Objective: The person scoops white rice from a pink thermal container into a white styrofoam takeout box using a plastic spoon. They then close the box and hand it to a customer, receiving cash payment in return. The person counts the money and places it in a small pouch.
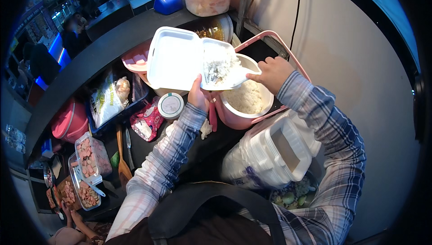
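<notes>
My left hand (199, 94) grips the near edge of an unfolded white foam takeaway box (173, 59), thumb on top at the hinge. White rice (219, 63) lies in the box's right half. My right hand (275, 74) pinches the handle of a white rice scoop (241, 76), its blade down in the box against the rice. Beneath the box and both hands stands a pink rice bucket (233, 118) with a white inner wall and a raised pink handle (298, 59). More cooked rice (248, 98) fills it; the box hides part of its opening.
A bagged stack of foam boxes (270, 150) leans at the near right. On the left are a dark blue tray (118, 113), a lidded white tub (171, 105), a wooden spatula (124, 167), a knife (129, 147) and containers of sliced sausage (88, 157). Another person's hands (76, 218) show at lower left.
</notes>
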Tool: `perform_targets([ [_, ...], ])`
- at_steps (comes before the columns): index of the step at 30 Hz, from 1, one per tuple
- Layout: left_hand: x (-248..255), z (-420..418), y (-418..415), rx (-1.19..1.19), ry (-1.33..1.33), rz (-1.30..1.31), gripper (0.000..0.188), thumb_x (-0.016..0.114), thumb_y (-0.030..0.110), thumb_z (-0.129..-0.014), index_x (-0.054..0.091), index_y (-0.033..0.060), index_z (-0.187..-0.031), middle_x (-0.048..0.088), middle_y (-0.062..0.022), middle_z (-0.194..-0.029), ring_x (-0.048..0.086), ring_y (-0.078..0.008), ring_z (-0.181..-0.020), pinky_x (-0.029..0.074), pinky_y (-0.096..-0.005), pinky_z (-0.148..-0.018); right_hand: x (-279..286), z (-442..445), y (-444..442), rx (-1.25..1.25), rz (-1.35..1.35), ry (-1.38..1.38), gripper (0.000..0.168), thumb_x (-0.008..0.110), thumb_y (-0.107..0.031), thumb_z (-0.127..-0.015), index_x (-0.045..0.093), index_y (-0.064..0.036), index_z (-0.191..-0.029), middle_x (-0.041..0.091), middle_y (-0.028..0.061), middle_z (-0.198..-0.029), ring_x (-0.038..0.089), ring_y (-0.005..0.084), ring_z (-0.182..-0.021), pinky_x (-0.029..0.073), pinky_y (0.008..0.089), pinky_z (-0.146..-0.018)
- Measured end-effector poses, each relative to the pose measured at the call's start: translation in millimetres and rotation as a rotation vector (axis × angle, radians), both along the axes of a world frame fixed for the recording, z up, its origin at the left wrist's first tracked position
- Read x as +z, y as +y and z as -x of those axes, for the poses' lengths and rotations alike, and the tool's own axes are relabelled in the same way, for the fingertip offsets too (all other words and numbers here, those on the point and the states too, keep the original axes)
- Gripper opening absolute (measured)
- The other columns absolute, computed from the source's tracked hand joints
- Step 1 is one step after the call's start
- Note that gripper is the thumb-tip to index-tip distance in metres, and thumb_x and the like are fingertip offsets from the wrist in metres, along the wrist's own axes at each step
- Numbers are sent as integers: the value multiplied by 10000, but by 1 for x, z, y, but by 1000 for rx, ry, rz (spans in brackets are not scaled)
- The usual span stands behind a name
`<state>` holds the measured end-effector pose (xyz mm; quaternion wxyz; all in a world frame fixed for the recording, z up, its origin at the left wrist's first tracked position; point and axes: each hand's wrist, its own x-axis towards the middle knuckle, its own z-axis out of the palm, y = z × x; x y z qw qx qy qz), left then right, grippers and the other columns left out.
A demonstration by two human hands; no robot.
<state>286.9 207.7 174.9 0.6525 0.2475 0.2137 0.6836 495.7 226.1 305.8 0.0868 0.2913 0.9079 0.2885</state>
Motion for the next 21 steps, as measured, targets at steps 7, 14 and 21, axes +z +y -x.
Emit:
perform_targets([
  [7,-3,4,-1,29,-27,7,476,272,264,-926,270,-20,-1308,390,-179,-1297,398,-326,-1188,329,-480,-988,15,-32,13,-77,61,60,437,544,-62,-737,572,-260,-1126,525,65,-780,545,236,-754,449,352,-663],
  [14,-7,7,-2,2,-89,-42,494,244,326,-928,276,2,-1299,422,-177,-1268,467,-329,-1123,461,-475,-859,-6,-21,24,-354,281,453,456,486,-40,-774,494,-152,-1216,556,135,-835,564,306,-777,455,387,-700],
  [21,-6,9,-8,-19,-125,-35,505,231,303,-929,236,-15,-1321,354,-187,-1322,373,-343,-1206,322,-498,-993,-23,4,-11,-361,228,508,440,464,-41,-746,487,-87,-1184,560,110,-819,581,288,-757,480,387,-642],
])
